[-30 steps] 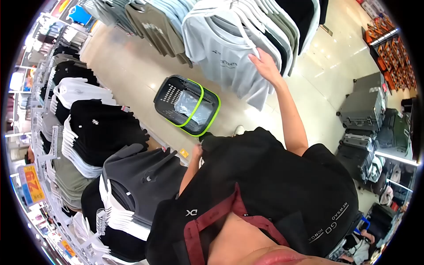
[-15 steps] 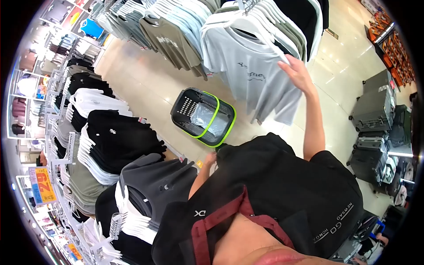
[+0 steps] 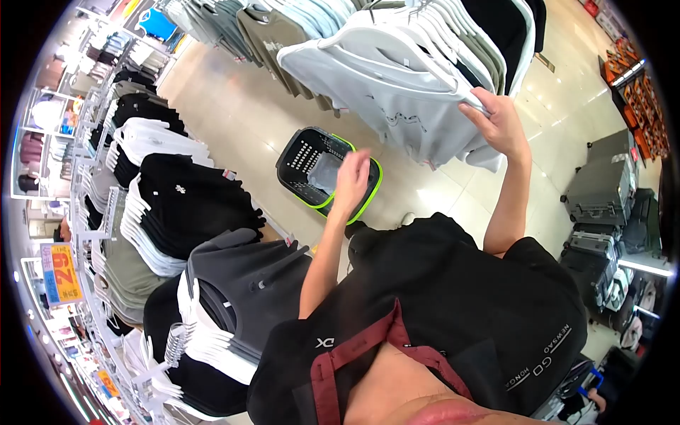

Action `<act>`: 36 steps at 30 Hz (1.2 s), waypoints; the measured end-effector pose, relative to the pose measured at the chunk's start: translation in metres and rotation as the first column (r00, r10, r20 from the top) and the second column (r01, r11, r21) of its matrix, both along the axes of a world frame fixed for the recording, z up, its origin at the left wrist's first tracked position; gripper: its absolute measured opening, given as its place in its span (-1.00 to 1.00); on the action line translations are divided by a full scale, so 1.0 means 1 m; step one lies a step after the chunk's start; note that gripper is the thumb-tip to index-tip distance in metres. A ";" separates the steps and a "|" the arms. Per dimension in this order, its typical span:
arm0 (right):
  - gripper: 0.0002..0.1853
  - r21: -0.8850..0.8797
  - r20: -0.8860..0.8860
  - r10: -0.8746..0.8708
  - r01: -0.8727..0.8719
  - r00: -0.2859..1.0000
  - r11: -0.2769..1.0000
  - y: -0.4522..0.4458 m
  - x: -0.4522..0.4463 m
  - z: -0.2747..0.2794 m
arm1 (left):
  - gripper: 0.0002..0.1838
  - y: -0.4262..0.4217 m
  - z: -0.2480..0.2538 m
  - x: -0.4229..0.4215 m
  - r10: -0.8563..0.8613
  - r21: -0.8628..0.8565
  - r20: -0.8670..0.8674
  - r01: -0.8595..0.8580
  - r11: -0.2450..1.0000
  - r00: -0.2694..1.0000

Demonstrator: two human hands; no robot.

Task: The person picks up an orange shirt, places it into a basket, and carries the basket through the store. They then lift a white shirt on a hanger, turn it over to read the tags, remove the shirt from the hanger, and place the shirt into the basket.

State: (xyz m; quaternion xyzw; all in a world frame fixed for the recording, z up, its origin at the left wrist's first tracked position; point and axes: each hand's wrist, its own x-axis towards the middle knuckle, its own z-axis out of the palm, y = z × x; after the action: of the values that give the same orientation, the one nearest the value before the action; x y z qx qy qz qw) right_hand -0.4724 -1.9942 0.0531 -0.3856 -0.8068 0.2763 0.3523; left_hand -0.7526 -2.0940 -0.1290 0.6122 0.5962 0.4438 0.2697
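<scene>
At the front of a rack hangs a light grey T-shirt (image 3: 397, 103) with a dark script print, on a white hanger (image 3: 397, 44). My right hand (image 3: 499, 126) is closed on the T-shirt's shoulder at the hanger's end, tilting the shirt so its neck opening faces me. Slightly blurred, my left hand (image 3: 353, 177) is raised between me and the shirt, with its fingers loosely stretched and nothing visible in them. Behind it on the floor stands a black shopping basket (image 3: 301, 152) with a lime-green rim and handle. A clear plastic-wrapped package (image 3: 323, 172) lies inside, partly hidden by the hand.
Along the left runs a rack with black T-shirts (image 3: 202, 202), a dark grey T-shirt (image 3: 248, 283) and a price sign (image 3: 62, 273). More shirts (image 3: 283, 42) hang beyond the basket. Suitcases (image 3: 602, 180) line the right side, near a shelf of orange goods (image 3: 630, 95).
My left hand has risen from beside my body to in front of the basket. My right hand has shifted slightly right, and the grey T-shirt has swung up and tilted towards me.
</scene>
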 end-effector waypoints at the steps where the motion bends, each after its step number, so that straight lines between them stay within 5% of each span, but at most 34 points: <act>1: -0.81 0.035 0.015 0.002 -0.003 1.000 0.999 -0.003 -0.004 0.002 | -0.78 0.005 0.040 0.003 0.029 0.065 0.004 -0.029 0.997 1.000; 3: -0.82 0.075 0.053 -0.019 0.015 0.998 0.997 -0.008 -0.007 0.006 | -0.78 0.010 0.100 0.005 0.094 0.414 -0.112 -0.039 0.910 0.989; 9: -0.84 0.177 0.085 0.078 -0.092 0.993 0.980 -0.029 -0.005 0.006 | -0.77 0.020 0.159 -0.008 0.154 0.631 -0.225 0.023 0.776 0.962; 12: -0.85 0.152 0.114 0.107 -0.124 0.988 0.981 -0.041 -0.003 0.008 | -0.74 0.026 0.160 -0.013 0.204 0.575 -0.462 0.117 0.810 0.863; 17: -0.83 0.194 0.093 0.104 -0.121 0.990 0.974 -0.043 -0.004 0.000 | -0.78 0.019 0.163 -0.006 0.182 0.539 -0.487 0.130 0.832 0.854; 20: -0.83 0.196 0.116 0.152 -0.173 0.982 0.965 -0.045 -0.012 -0.001 | -0.90 0.016 0.166 -0.004 0.165 0.328 -0.614 0.059 0.943 0.772; 23: -0.86 0.158 0.135 0.192 -0.212 0.972 0.964 -0.042 -0.018 -0.005 | -0.81 0.012 0.158 -0.008 0.153 0.208 -0.535 -0.045 0.977 0.831; 30: -0.84 0.175 0.161 0.258 -0.285 0.953 0.942 -0.040 -0.032 -0.010 | -0.85 0.008 0.130 -0.023 0.117 0.051 -0.681 -0.112 0.992 0.723; 32: -0.83 0.167 0.209 0.303 -0.339 0.930 0.926 -0.041 -0.035 -0.011 | -0.86 0.010 0.115 -0.030 0.102 0.177 -0.710 0.036 0.984 0.696; 36: -0.83 0.225 0.190 0.324 -0.362 0.927 0.904 -0.047 -0.039 -0.013 | -0.82 0.017 0.094 -0.042 -0.060 0.086 -0.680 0.161 0.983 0.730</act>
State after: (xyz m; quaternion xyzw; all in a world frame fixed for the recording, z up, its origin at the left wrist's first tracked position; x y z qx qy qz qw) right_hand -0.5113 -2.0408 0.0401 -0.2080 -0.9148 0.1980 0.2840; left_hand -0.7946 -2.0768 -0.0347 0.7828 0.5836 0.2152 0.0180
